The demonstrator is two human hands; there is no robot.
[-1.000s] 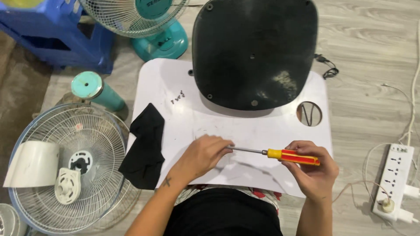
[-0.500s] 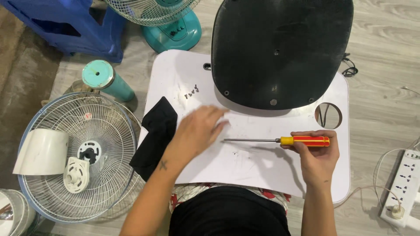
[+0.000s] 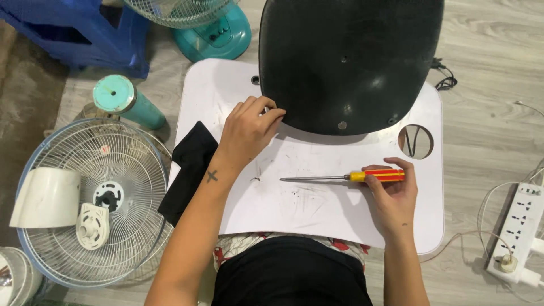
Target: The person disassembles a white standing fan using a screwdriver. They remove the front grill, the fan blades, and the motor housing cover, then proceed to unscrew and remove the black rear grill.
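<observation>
A large black oval fan base [image 3: 351, 62] lies upside down on a white lap table [image 3: 317, 204]. My left hand [image 3: 247, 129] rests at the base's lower left edge, fingers curled against its rim. My right hand [image 3: 391, 195] holds a screwdriver [image 3: 351, 177] with a yellow and red handle, its metal shaft lying flat on the table and pointing left. A black cloth [image 3: 190, 170] hangs over the table's left edge.
A fan grille [image 3: 96, 198] with a white blade and a small white hub piece lies on the floor at left. A teal pole [image 3: 124, 102], a teal fan stand [image 3: 218, 34] and a blue stool [image 3: 73, 34] sit behind. A white power strip [image 3: 518, 232] lies at right.
My left hand has let go of the screwdriver tip and moved up to the black base's edge. The right hand keeps the screwdriver, now laid level on the table.
</observation>
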